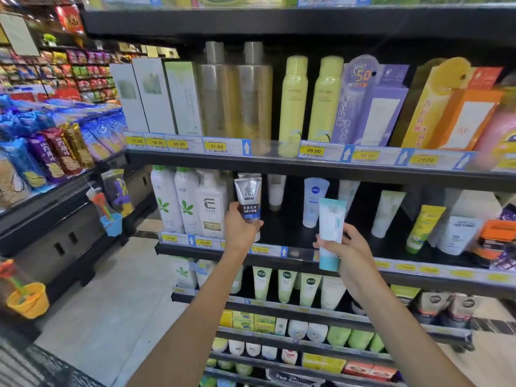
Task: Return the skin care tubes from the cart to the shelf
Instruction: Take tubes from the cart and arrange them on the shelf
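Open gap: dark bare shelf (pixel 282 233) space is lying between the silver tube (pixel 248 198) and the Nivea tube (pixel 312 202).
Left side: white pump bottle (pixel 210 205) is blocking.
Overhead: upper shelf edge (pixel 279 163) is limiting height.

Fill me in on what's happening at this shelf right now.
A person is restocking skin care tubes in a store aisle. The left hand grips a grey men's cleanser tube, held upright at the front of the middle shelf, beside the white pump bottle. The right hand holds a white and teal tube upright in front of the shelf edge, not yet placed. A Nivea tube already stands further back.
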The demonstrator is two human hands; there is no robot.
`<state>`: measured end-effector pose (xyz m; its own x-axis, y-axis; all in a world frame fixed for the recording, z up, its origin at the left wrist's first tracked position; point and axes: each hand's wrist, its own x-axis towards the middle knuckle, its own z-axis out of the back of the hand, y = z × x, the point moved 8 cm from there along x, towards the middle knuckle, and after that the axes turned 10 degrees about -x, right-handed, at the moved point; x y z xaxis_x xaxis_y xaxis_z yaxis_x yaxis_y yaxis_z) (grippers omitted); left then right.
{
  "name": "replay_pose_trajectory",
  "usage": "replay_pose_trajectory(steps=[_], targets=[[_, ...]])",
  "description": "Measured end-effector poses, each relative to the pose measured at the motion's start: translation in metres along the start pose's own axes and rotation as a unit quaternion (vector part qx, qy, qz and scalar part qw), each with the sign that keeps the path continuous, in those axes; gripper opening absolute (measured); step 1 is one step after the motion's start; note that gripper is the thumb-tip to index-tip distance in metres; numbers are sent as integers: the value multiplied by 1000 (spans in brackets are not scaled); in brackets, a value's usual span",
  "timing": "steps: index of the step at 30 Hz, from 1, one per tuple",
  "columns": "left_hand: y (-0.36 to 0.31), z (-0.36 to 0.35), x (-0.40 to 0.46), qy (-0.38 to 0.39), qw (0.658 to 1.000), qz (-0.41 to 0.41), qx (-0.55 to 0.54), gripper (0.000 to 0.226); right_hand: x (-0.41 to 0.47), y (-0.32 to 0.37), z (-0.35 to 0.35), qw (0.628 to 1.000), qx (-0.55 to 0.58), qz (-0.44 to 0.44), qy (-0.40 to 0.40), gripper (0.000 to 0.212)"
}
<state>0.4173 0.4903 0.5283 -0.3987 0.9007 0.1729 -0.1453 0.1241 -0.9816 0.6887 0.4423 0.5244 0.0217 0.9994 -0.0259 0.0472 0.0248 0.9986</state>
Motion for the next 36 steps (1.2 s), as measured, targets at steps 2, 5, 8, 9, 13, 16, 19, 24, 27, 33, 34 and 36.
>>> replay_pose_trajectory(steps=[2, 5, 8, 9, 13, 16, 19, 24, 27, 33, 34, 36], targets=[[4, 0, 4, -10, 1000, 0, 14, 49, 6, 2, 1, 1000, 1, 4, 3, 56], [11, 0, 9, -15, 999, 4, 41, 46, 13, 3, 2, 1000, 9, 8, 4, 54], [19, -1, 15, -20, 996, 10, 86, 50, 20, 3, 2, 1000, 4, 12, 0, 55], [21, -2, 17, -21, 995, 10, 94, 50, 21, 2, 2, 1000, 5, 13, -1, 56], [22, -4, 28, -14, 994, 10, 111, 49, 25, 0, 1, 1000, 6, 16, -3, 55], [22, -7, 34, -14, 992, 13, 122, 56, 27, -1, 2, 1000, 5, 16, -5, 51], [25, -11, 40, -14, 991, 17, 134, 62, 28, -2, 1, 1000, 4, 16, -8, 53], [32, -14, 49, -11, 989, 32, 141, 68, 30, -4, 4, 1000, 8, 14, -14, 56], [36, -16, 53, -7, 988, 39, 147, 69, 31, -4, 6, 1000, 8, 13, -14, 57], [34, -18, 52, 0, 982, 50, 184, 64, 32, -5, 8, 1000, 4, 16, -19, 56], [33, -18, 50, -2, 981, 48, 190, 62, 32, -5, 8, 1000, 4, 15, -19, 57], [31, -16, 47, -9, 981, 41, 191, 58, 32, -6, 8, 1000, 8, 15, -18, 58]])
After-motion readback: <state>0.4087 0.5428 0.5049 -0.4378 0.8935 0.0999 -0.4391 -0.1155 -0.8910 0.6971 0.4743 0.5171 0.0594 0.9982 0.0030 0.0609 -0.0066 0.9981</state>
